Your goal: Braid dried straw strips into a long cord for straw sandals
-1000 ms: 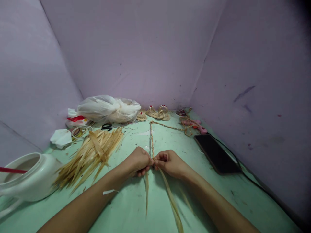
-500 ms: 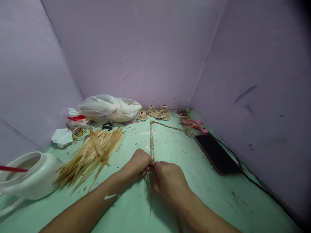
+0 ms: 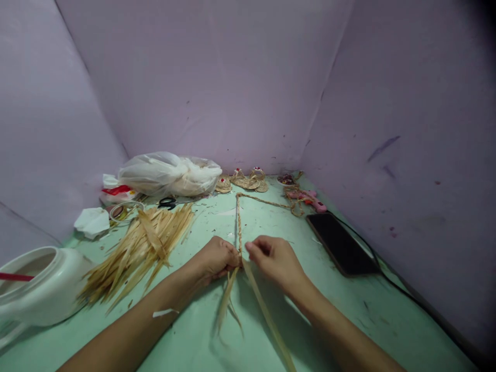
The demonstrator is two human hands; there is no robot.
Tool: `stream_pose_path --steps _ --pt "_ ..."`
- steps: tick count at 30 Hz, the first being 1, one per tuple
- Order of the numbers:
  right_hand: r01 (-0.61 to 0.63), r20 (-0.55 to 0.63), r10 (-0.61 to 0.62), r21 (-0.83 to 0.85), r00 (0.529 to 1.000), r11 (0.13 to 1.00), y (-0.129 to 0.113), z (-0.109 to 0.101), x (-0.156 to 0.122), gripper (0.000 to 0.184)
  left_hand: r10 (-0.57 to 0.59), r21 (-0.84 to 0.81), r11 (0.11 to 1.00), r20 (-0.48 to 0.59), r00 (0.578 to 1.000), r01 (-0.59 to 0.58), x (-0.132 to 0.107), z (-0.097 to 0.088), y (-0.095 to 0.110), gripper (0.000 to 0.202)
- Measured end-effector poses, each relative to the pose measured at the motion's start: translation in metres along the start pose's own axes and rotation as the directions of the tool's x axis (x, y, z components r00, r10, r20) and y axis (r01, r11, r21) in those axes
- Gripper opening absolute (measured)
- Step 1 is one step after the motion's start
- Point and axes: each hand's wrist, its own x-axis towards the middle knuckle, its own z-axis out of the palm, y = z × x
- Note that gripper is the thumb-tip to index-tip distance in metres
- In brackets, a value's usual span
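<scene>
A braided cord (image 3: 239, 227) of dry straw-coloured leaf runs down the middle of the table. My left hand (image 3: 221, 257) is closed on its near end, pinching the braid where the loose strips begin. Below that grip hang a short split strip (image 3: 225, 305) and a longer, wider strip (image 3: 267, 315) that slants toward the bottom right. My right hand (image 3: 277, 261) is just right of the braid, fingers loosely curled and thumb apart, with nothing visible in them. A pile of dry leaf strips (image 3: 143, 243) lies left of my left hand.
A white pot (image 3: 50, 289) with a red stick stands at left. Behind are a plastic bag (image 3: 170, 173), black scissors (image 3: 167, 202) and small woven sandals (image 3: 248, 181). At right lie a pink tool (image 3: 315, 202) and a phone (image 3: 343, 244) beside a black cable (image 3: 368, 245).
My right hand has let go of the braid's end and moved slightly up and right. The loose strips now show spread apart below my left hand, which keeps its grip.
</scene>
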Motion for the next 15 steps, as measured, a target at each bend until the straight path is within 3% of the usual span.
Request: stream_pose_path --steps 1,3,5,6,8,12,15 --pt "-0.083 0.021 0.081 0.185 0.997 0.979 0.001 -0.001 0.004 0.021 0.007 0.013 1.0 0.011 1.0 -0.007 -0.001 -0.001 0.001 0.008" --pt "-0.272 0.219 0.186 0.484 0.958 0.832 0.0 0.001 0.007 0.015 0.014 0.032 0.999 0.028 1.0 -0.015 -0.003 -0.003 0.004 0.009" --pt "-0.433 0.443 0.173 0.593 0.879 0.679 -0.002 0.005 0.006 0.011 0.016 0.041 0.999 0.031 0.999 -0.017 -0.003 -0.004 0.004 0.008" --pt "-0.468 0.496 0.159 0.595 0.854 0.653 -0.002 0.008 0.005 0.009 0.018 0.048 0.999 0.032 0.999 -0.02 -0.003 -0.004 0.004 0.008" --pt "-0.445 0.48 0.167 0.556 0.862 0.702 -0.001 0.012 0.003 0.008 0.024 0.087 0.996 0.042 0.999 -0.028 -0.002 -0.005 0.002 0.008" --pt "-0.277 0.3 0.154 0.43 0.942 0.859 0.007 0.018 0.006 0.015 0.077 0.274 0.957 0.064 0.995 -0.092 0.0 -0.008 0.0 0.008" --pt "-0.252 0.253 0.153 0.428 0.955 0.868 0.01 0.019 0.01 0.011 0.137 0.465 0.874 0.045 0.99 -0.142 0.0 -0.012 0.001 0.01"
